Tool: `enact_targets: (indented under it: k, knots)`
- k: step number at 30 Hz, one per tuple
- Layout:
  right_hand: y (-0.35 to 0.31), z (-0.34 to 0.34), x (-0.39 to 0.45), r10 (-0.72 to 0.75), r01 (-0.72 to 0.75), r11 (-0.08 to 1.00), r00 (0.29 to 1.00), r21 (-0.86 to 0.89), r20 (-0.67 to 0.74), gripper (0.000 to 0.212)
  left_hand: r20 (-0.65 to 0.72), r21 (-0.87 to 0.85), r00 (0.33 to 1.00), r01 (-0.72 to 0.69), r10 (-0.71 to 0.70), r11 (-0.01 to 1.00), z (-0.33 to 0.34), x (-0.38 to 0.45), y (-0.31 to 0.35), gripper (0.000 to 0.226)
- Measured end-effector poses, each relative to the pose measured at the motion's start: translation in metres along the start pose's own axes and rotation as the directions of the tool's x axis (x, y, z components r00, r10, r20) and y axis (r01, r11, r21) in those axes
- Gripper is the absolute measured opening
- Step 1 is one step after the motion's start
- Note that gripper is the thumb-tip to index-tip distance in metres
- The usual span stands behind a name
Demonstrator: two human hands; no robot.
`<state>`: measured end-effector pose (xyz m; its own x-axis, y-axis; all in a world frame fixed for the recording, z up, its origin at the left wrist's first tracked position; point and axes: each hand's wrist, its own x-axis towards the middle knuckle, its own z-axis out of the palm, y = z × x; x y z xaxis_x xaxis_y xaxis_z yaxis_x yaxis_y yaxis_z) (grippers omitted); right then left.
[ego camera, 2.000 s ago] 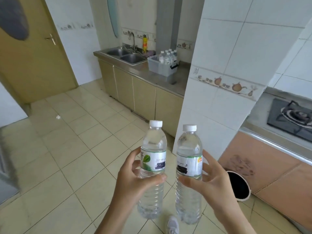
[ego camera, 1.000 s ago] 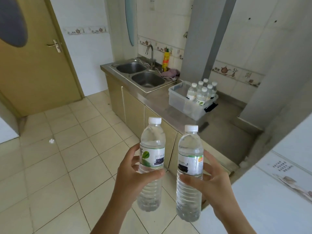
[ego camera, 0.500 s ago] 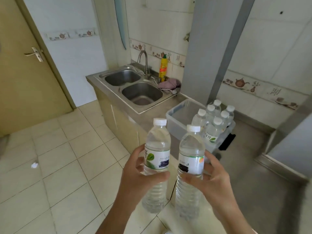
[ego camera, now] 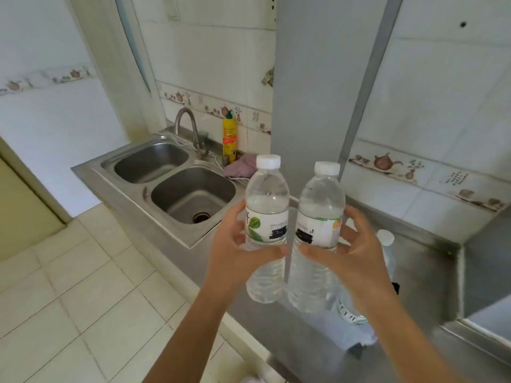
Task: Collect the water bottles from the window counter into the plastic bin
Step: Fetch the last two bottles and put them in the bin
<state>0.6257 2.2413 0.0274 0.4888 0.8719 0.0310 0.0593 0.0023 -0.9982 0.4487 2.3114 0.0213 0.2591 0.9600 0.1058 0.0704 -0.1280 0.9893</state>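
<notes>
Two clear bottles upright in your hands, above the steel table.
Your left hand [ego camera: 235,252] wraps the ribbed left bottle [ego camera: 266,230] — your right hand [ego camera: 356,252] clasps the white-capped right bottle [ego camera: 318,236]; double sink [ego camera: 177,183] beside.

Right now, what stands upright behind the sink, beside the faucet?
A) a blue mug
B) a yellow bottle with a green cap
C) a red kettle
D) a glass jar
B: a yellow bottle with a green cap stands against the tiled wall, just right of the faucet.
</notes>
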Motion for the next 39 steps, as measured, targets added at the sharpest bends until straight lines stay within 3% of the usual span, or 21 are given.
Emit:
enact_targets:
  k: [6, 12, 18, 24, 28, 34, 39]
  knots:
    - [0.005, 0.019, 0.08, -0.036, 0.015, 0.992, 0.985, -0.126, -0.167, 0.08, 0.229, -0.04, 0.973, -0.006, 0.015, 0.999, 0.019, 0.119, -0.029, 0.083]
    - [0.03, 0.021, 0.126, 0.033, -0.122, 0.957, 0.947, -0.263, -0.319, 0.079, 0.467, -0.025, 0.884, 0.039, -0.023, 0.999, 0.051, 0.192, -0.074, 0.086]
    - [0.055, 0.02, 0.147, 0.066, -0.263, 0.86, 0.908, -0.437, -0.415, 0.09, 0.614, 0.05, 0.786, 0.05, -0.07, 0.998, 0.078, 0.225, -0.116, 0.078]
    - [0.072, 0.019, 0.154, 0.033, -0.341, 0.694, 0.895, -0.635, -0.445, 0.081, 0.678, 0.1, 0.731, 0.02, -0.083, 0.995, 0.09, 0.234, -0.142, 0.073]
    - [0.081, 0.017, 0.157, 0.071, -0.378, 0.569, 0.908, -0.731, -0.414, 0.071, 0.719, 0.166, 0.694, -0.111, -0.043, 0.98, 0.093, 0.232, -0.151, 0.08]
    - [0.082, 0.015, 0.151, 0.118, -0.396, 0.563, 0.907, -0.725, -0.404, 0.061, 0.726, 0.284, 0.687, -0.278, -0.017, 0.918, 0.094, 0.23, -0.16, 0.09]
    - [0.083, 0.015, 0.147, 0.132, -0.391, 0.578, 0.911, -0.716, -0.391, 0.057, 0.71, 0.333, 0.703, -0.301, -0.028, 0.894, 0.093, 0.223, -0.165, 0.095]
